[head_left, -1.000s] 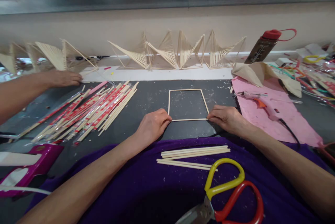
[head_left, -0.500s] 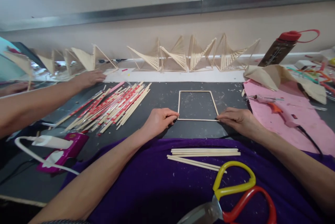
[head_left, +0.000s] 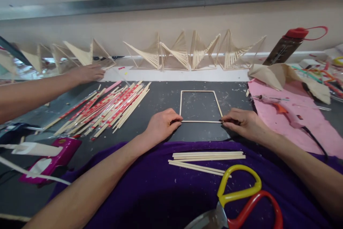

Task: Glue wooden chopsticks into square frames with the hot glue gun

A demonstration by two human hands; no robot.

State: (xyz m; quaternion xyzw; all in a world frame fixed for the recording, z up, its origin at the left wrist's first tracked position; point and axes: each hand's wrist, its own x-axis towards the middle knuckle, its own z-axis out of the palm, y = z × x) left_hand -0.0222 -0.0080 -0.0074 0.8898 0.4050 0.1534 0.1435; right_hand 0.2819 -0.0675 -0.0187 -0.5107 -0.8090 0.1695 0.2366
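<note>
A square frame of thin wooden sticks (head_left: 200, 91) lies flat on the dark table (head_left: 160, 96). My left hand (head_left: 160, 125) is curled, its fingertips pinching the frame's near left corner. My right hand (head_left: 241, 122) pinches the near right corner in the same way. Both hands rest on the table. Several loose sticks (head_left: 206, 159) lie on the purple cloth (head_left: 150, 193) over my lap, just below my hands. Scissors with a yellow and a red handle (head_left: 238, 200) rest on the cloth at the lower right.
Another person's hand (head_left: 87, 73) reaches in at the far left, beside a pile of wrapped chopsticks (head_left: 107, 109). Stick sculptures (head_left: 193, 54) line the wall. A glue gun (head_left: 278, 113) lies on pink paper (head_left: 300, 122) at right; a magenta glue gun (head_left: 53, 157) at left; a bottle (head_left: 286, 45) leans at back right.
My hands keep their grip on the frame's near corners. The view shifted slightly; the other person's hand stays by the left sculptures.
</note>
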